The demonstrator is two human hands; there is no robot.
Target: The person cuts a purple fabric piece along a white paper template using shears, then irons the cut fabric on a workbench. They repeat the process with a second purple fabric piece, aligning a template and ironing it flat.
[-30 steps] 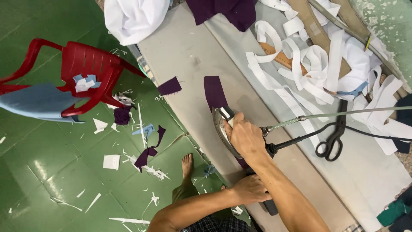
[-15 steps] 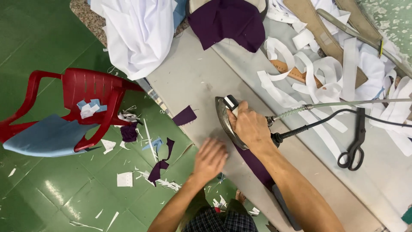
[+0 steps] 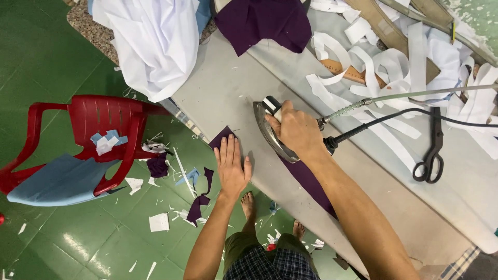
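Between flat left hand (image 3: 231,167) and right-gripped iron (image 3: 274,134), purple strip (image 3: 306,179).

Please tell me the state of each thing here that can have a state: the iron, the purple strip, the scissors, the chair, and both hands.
iron: flat on the table, gripped by the handle.
right hand: closed on the iron handle.
left hand: open, pressed flat on the strip's end.
purple strip: laid flat, partly under the iron.
scissors: closed, lying on the table.
red chair: upright, blue cloth draped on it.
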